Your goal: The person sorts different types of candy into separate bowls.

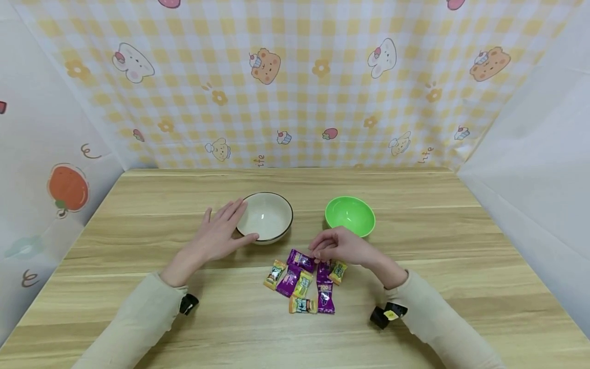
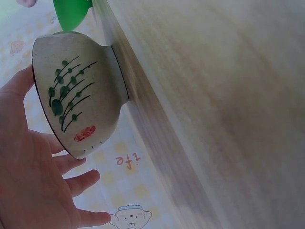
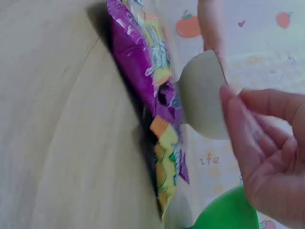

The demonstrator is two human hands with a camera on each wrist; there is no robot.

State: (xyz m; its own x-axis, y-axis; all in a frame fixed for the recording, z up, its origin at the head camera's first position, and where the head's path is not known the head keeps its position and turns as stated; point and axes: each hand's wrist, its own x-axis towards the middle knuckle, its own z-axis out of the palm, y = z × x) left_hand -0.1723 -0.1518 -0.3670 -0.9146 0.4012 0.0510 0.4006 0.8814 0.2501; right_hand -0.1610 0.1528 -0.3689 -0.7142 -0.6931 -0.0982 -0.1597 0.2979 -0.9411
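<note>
Two bare hands are reaching over a wooden table (image 1: 230, 328), and both are mine. My left hand (image 1: 217, 234) is resting against the white bowl (image 1: 264, 218), its fingers released and spreading rather straight, with the thumb lying on the near part of the dark rim and the forefinger touching the left side. The bowl is standing upright, and the left wrist view is showing a green sprig (image 2: 69, 95) and a red mark (image 2: 85, 133) painted on its outside.

My right hand (image 1: 344, 247) is hovering over the back of a group of small wrapped sweets. Its fingers are bending loosely, thumb and forefinger tips coming close together, and they are grasping nothing that I can see; whether they are touching the wrapper below, I cannot tell. The group is lying in front of the two bowls: four purple sweets (image 1: 325, 300) and four yellow sweets (image 1: 302, 306), crowding together, some touching.

The green bowl (image 1: 351, 212) is sitting upright to the right of the white one, just beyond my right hand. Behind the table, a yellow-and-white checked cloth (image 1: 295, 110) is hanging, showing cartoon animals and flowers. Pale sleeves (image 1: 131, 318) are covering my forearms.
</note>
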